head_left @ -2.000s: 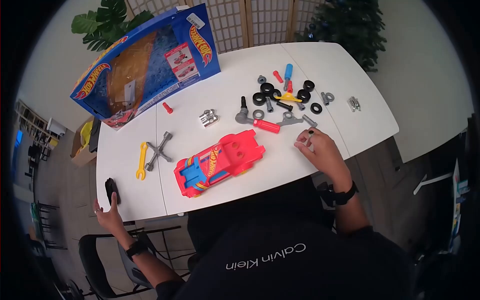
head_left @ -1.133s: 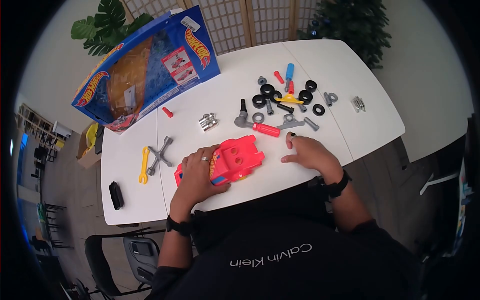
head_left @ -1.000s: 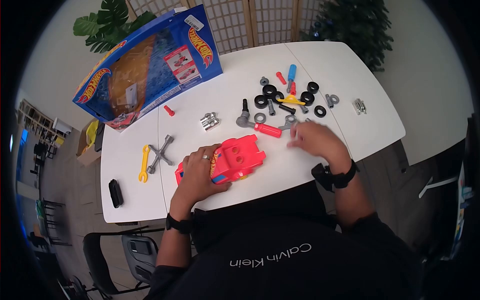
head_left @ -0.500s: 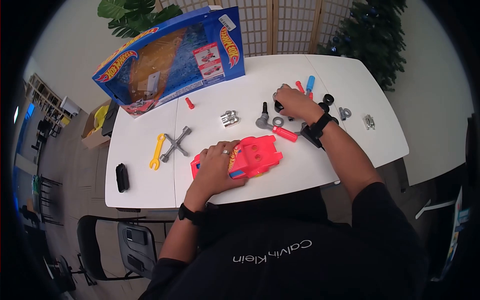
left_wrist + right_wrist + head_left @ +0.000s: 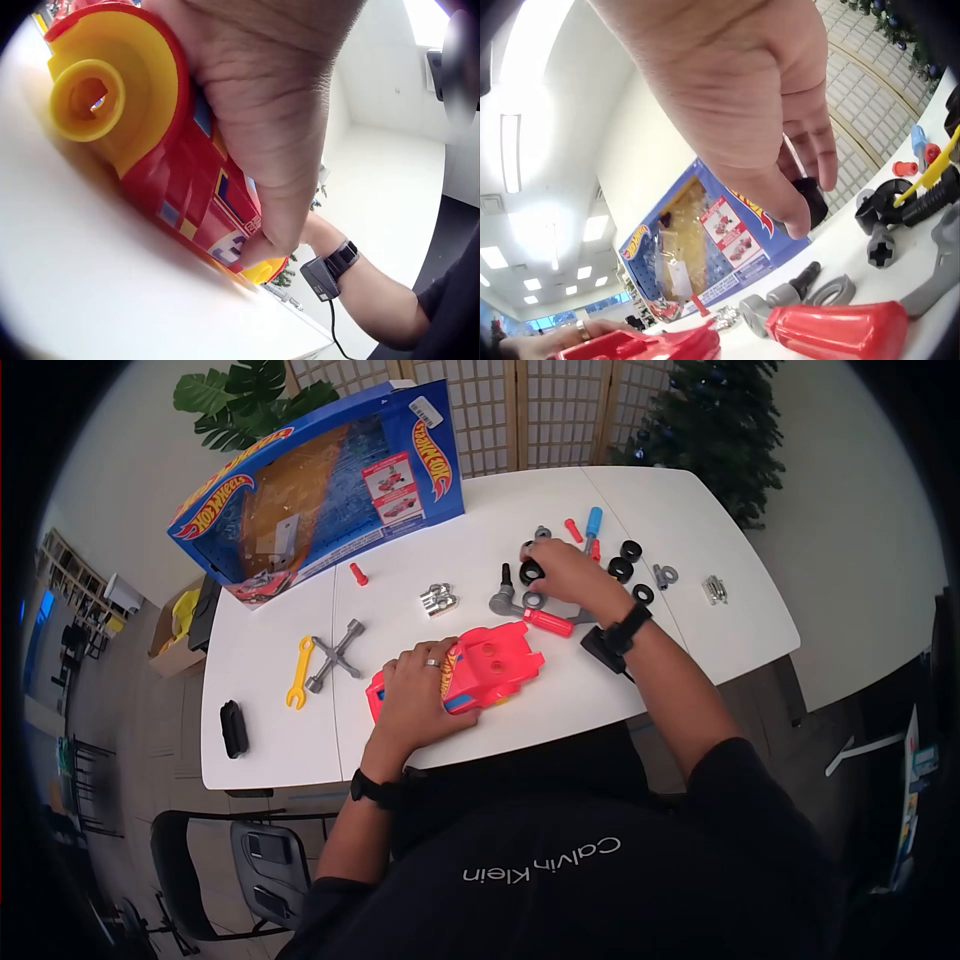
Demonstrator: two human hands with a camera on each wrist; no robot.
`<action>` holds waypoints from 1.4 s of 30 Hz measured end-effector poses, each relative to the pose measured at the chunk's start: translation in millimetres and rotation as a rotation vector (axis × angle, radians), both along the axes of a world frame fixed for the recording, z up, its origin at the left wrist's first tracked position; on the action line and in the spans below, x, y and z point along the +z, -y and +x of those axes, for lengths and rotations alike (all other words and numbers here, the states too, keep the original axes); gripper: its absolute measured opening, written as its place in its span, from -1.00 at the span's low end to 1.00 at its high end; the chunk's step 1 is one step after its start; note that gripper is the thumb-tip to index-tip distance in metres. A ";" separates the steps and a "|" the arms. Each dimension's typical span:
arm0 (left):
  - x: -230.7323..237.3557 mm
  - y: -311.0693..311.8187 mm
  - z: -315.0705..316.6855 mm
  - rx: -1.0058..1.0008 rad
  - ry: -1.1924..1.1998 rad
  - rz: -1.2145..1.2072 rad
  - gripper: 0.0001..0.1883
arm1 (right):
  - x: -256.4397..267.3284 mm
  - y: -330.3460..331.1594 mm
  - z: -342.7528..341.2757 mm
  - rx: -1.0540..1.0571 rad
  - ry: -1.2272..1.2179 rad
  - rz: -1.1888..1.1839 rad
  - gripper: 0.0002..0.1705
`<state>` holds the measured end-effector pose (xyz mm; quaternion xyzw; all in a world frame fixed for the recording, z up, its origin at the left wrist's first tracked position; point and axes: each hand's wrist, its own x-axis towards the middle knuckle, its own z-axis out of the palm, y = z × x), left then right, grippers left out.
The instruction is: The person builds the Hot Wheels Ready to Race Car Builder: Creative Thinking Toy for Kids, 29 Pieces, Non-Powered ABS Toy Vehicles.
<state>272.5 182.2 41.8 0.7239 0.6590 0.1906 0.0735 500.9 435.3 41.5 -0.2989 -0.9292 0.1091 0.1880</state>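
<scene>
The left hand (image 5: pixel 418 693) lies over the red toy car (image 5: pixel 497 660), fingers across its roof and thumb on the near side. In the left wrist view, the thumb presses the side of the car (image 5: pixel 176 176), whose yellow wheel hub faces the camera. Above the table, the right hand (image 5: pixel 572 575) pinches a black wheel (image 5: pixel 531 572) between thumb and fingers; the right wrist view shows the wheel (image 5: pixel 811 201) partly hidden by that hand (image 5: pixel 742 112). Under and beside it lie a grey tool with a red handle (image 5: pixel 548 622) and a grey ring (image 5: pixel 534 601).
Several black wheels (image 5: pixel 620 569), a blue screwdriver (image 5: pixel 594 522) and grey bolts lie right of the right hand. Silver parts (image 5: pixel 438 599) sit behind the car. A yellow wrench (image 5: pixel 299 673), grey cross wrench (image 5: pixel 335 656) and black case (image 5: pixel 233 729) lie left. The blue box (image 5: pixel 318 490) stands behind.
The left hand has come from the table's left edge onto the car. The right hand has reached to the loose parts, taken a black wheel and lifted it slightly toward the car.
</scene>
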 end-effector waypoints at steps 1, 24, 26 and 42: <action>1.4 -0.1 0.9 0.013 0.007 -0.007 0.07 | -9.9 -8.8 -7.6 -0.013 0.064 0.024 -0.46; 19.6 6.6 -6.6 0.124 0.191 -0.003 0.08 | 58.7 9.9 3.3 -0.338 -0.277 -0.051 -0.44; 39.0 8.3 -11.7 0.131 0.310 -0.007 0.10 | 92.2 73.2 1.0 -0.268 -0.490 -0.257 -0.46; 43.9 31.4 12.7 -0.082 1.184 -0.061 0.12 | 80.3 201.7 -20.5 0.007 -0.606 -0.249 -0.38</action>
